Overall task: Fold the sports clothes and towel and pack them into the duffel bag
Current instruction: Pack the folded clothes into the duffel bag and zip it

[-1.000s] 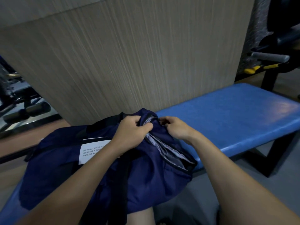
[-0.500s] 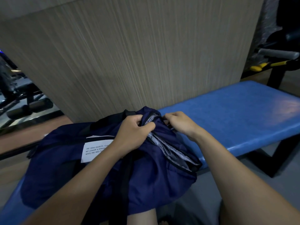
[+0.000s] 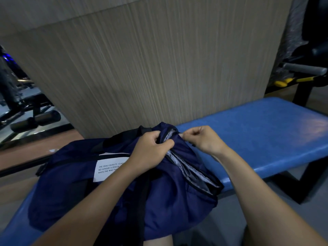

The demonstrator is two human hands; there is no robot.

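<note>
A navy duffel bag (image 3: 174, 201) with black straps and a white text label lies on the blue padded bench (image 3: 257, 135). Its zipper opening, lined in grey, runs along the right side and gapes slightly. My left hand (image 3: 150, 151) grips the bag's fabric at the far end of the zipper. My right hand (image 3: 202, 137) pinches the zipper end just to the right of it, fingers curled. No clothes or towel show; the bag's inside is hidden.
A wood-grain wall panel (image 3: 150, 68) rises directly behind the bench. A mirror at the left reflects gym equipment (image 3: 32, 119). A black machine with a grey handle (image 3: 303, 68) and yellow parts stands at the far right. Grey floor lies below the bench's front edge.
My right hand has shifted a little to the right along the zipper end. My left hand keeps its grip on the bag. The view moved slightly closer.
</note>
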